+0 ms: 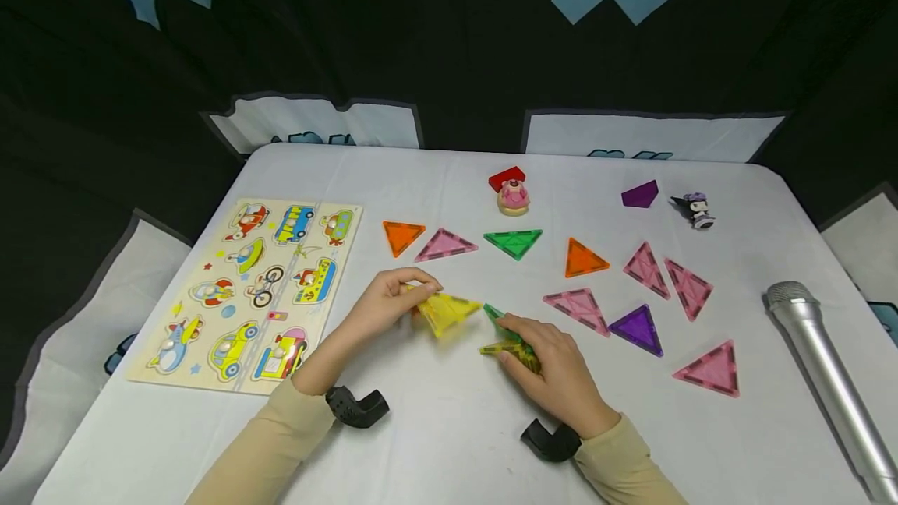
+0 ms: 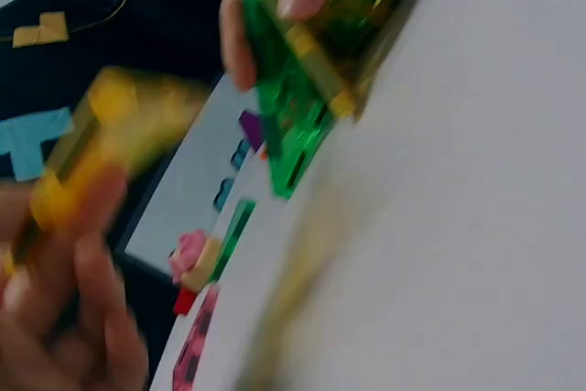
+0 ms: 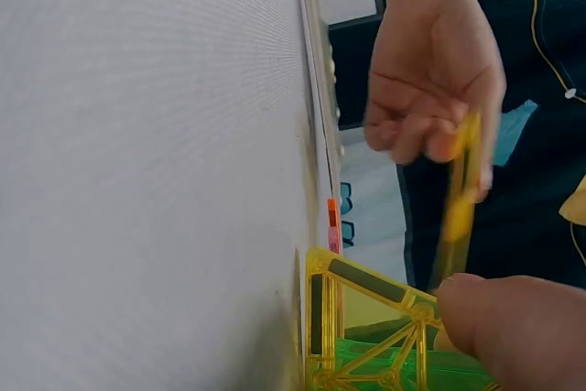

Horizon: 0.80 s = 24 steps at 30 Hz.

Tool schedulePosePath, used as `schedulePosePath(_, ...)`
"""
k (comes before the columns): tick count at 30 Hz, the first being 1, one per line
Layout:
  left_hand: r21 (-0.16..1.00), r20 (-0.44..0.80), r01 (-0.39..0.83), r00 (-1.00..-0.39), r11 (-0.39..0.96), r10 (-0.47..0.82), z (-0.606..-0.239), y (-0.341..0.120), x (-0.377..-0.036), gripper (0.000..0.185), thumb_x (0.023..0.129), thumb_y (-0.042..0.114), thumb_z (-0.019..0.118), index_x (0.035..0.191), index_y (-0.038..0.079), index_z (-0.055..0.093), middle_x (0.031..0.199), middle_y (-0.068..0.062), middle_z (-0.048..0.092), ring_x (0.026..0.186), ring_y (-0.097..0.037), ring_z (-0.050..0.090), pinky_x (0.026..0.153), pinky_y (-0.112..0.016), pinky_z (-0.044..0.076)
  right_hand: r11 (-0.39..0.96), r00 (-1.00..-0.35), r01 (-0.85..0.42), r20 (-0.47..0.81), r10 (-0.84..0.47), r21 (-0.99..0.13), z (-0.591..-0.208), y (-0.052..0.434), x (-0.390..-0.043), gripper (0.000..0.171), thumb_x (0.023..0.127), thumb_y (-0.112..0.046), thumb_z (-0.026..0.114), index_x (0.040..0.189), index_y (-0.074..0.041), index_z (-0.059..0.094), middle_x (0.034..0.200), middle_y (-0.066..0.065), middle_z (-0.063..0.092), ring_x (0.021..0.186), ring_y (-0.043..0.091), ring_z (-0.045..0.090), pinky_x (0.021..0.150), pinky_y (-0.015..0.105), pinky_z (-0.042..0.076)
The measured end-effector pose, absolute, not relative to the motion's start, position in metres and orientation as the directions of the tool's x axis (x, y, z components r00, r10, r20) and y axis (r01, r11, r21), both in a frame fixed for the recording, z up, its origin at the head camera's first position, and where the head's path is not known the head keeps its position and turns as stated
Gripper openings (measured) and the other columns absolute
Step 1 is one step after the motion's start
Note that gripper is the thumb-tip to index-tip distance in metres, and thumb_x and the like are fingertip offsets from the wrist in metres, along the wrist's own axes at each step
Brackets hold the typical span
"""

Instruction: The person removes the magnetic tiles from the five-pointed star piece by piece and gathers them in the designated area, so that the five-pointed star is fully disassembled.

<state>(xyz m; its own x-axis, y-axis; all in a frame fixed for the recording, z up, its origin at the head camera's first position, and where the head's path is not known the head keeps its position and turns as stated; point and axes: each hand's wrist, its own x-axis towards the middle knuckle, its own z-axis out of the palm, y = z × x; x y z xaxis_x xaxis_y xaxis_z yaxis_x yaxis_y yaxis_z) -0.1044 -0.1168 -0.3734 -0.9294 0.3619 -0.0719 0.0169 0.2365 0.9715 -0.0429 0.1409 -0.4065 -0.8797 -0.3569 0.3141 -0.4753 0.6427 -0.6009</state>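
Note:
A yellow translucent triangular magnetic tile [image 1: 447,312] is pinched by my left hand [image 1: 388,301], tilted above the white table; it looks blurred in the left wrist view. To its right, my right hand [image 1: 554,361] grips a joined piece made of a yellow tile [image 3: 366,272] and a green tile [image 2: 291,135], low over the table. The right palm and fingers hide part of that piece. A small gap separates the two hands' tiles. Behind them lie a green triangle [image 1: 514,242], a pink triangle [image 1: 445,245] and an orange triangle [image 1: 403,237].
A wooden picture puzzle board [image 1: 245,294] lies at the left. Several pink tiles, an orange tile [image 1: 584,258] and a purple triangle [image 1: 638,330] spread to the right. A silver microphone [image 1: 828,372] lies at the right edge. Two small figurines, one pink [image 1: 514,197], stand at the back.

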Motion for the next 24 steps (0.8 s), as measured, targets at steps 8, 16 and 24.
schedulePosePath(8, 0.951, -0.116, -0.032, -0.959, 0.308, 0.259, -0.382, -0.11, -0.12, 0.022, 0.089, 0.017, 0.058, 0.102, -0.001, 0.06, 0.064, -0.017, 0.061, 0.047, -0.013, 0.043, 0.044, -0.021, 0.032, 0.645, -0.887, -0.462, 0.302, -0.35, -0.608, -0.406, 0.14, -0.043, 0.04, 0.083, -0.028, 0.066, 0.121, -0.021, 0.057, 0.122, -0.003, 0.055, 0.109, 0.018, 0.05, 0.082, 0.044, 0.039)
schedulePosePath(16, 0.93, -0.096, 0.046, -0.927, 0.365, 0.362, -0.383, -0.066, -0.147, 0.01, 0.086, 0.012, 0.062, 0.093, 0.004, 0.06, 0.054, -0.011, 0.051, 0.042, -0.011, 0.033, 0.04, -0.022, 0.026, 0.639, -0.881, -0.474, 0.319, -0.35, -0.606, -0.409, 0.139, -0.044, 0.038, 0.083, -0.027, 0.066, 0.119, -0.02, 0.058, 0.121, -0.004, 0.056, 0.108, 0.017, 0.05, 0.083, 0.044, 0.04)
schedulePosePath(24, 0.846, -0.075, 0.215, -0.858, 0.488, 0.508, -0.389, -0.05, -0.142, 0.005, 0.087, 0.013, 0.06, 0.085, 0.008, 0.062, 0.089, 0.0, 0.059, 0.081, -0.013, 0.052, 0.071, -0.03, 0.042, 0.641, -0.865, -0.502, 0.339, -0.37, -0.58, -0.41, 0.142, -0.043, 0.033, 0.085, -0.029, 0.063, 0.117, -0.022, 0.059, 0.119, -0.006, 0.057, 0.108, 0.015, 0.051, 0.081, 0.042, 0.04)
